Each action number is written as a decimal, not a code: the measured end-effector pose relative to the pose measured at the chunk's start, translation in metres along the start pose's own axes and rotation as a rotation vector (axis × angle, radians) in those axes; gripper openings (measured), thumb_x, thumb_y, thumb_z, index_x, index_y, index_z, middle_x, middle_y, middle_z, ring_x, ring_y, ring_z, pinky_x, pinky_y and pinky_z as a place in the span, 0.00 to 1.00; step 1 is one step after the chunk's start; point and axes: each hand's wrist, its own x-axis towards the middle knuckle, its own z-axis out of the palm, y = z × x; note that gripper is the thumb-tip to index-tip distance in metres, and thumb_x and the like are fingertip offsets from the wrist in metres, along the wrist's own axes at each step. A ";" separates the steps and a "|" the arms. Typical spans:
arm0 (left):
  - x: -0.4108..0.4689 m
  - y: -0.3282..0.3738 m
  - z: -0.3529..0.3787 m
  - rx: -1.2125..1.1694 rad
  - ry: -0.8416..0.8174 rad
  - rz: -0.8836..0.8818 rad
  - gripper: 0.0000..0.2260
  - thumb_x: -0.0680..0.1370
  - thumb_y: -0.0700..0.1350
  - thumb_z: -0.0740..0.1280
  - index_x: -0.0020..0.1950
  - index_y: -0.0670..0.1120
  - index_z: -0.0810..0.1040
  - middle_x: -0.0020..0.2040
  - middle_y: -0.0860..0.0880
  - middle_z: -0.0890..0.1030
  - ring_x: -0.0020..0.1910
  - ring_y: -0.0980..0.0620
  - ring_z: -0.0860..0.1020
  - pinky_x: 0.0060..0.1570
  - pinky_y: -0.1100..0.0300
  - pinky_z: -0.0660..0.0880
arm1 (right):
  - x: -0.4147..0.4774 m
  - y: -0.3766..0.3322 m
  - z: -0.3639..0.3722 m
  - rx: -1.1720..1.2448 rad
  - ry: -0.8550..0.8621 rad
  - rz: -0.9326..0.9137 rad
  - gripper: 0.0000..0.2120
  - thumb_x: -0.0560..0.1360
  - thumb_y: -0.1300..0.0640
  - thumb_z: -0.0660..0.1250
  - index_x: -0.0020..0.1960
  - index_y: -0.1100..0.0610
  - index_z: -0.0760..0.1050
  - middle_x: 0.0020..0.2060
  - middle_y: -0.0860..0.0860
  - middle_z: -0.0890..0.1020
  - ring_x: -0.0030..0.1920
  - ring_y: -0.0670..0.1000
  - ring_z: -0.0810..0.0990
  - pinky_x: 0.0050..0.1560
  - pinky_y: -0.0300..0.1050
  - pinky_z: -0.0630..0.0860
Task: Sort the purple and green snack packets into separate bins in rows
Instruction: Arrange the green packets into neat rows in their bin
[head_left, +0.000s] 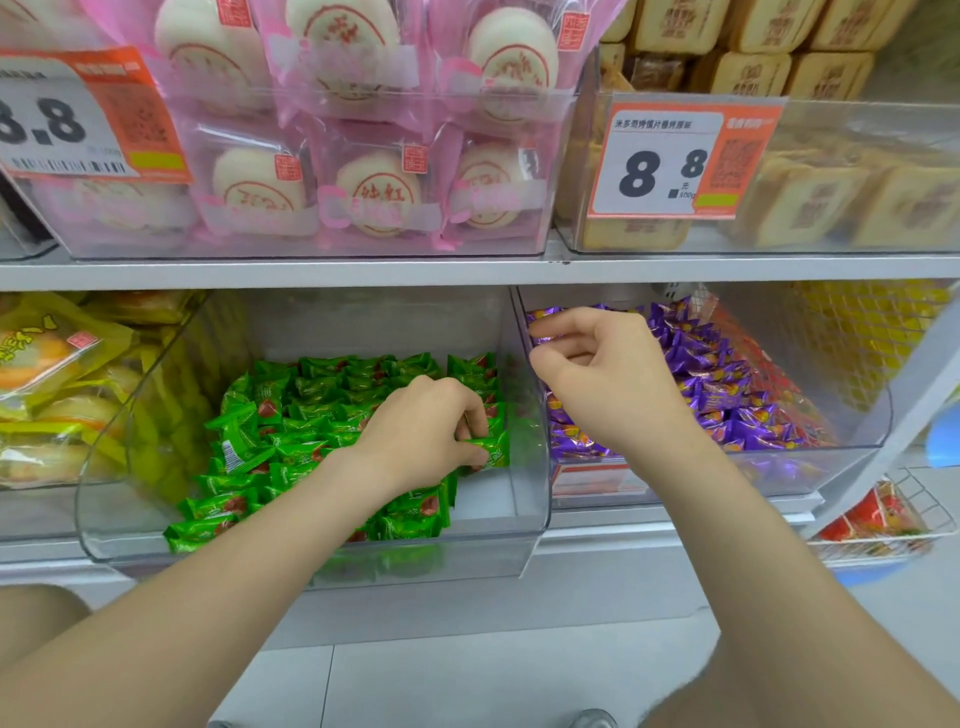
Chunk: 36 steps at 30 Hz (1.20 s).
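A clear plastic bin (535, 499) on the lower shelf holds several green snack packets (270, 415) lying in rows. My left hand (421, 431) is inside it and pinches one green packet (491, 451) near the bin's right wall. To the right, a second clear bin (862, 431) holds several purple snack packets (727, 384). My right hand (608, 374) hovers over that bin's left side with curled fingers, its fingertips at a purple packet (545, 338). Whether they grip that packet cannot be made out.
A bin of yellow-wrapped cakes (57, 374) stands left of the green bin. The upper shelf carries pink-wrapped buns (363, 192), brown pastries (810, 202) and orange price tags (670, 161). A wire basket with red packets (878, 525) hangs at lower right.
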 end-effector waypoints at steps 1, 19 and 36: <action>0.000 0.002 0.002 0.046 0.010 0.000 0.10 0.71 0.54 0.81 0.47 0.55 0.85 0.38 0.58 0.82 0.41 0.58 0.80 0.47 0.52 0.81 | 0.000 0.000 0.000 -0.002 -0.003 -0.003 0.11 0.75 0.60 0.69 0.54 0.49 0.85 0.37 0.47 0.87 0.38 0.45 0.85 0.48 0.43 0.83; -0.012 0.005 -0.011 0.163 0.116 0.007 0.12 0.74 0.57 0.76 0.55 0.56 0.83 0.47 0.57 0.81 0.50 0.51 0.81 0.52 0.51 0.77 | -0.014 -0.010 0.014 -0.196 0.065 -0.278 0.10 0.74 0.60 0.69 0.49 0.49 0.86 0.37 0.40 0.84 0.39 0.39 0.82 0.50 0.33 0.77; -0.072 -0.096 -0.071 0.529 -0.029 -0.492 0.26 0.80 0.46 0.67 0.75 0.40 0.63 0.68 0.37 0.71 0.69 0.35 0.68 0.63 0.44 0.73 | -0.037 -0.049 0.115 -0.407 -0.372 -0.568 0.09 0.78 0.53 0.65 0.54 0.48 0.83 0.44 0.44 0.82 0.46 0.49 0.81 0.50 0.52 0.80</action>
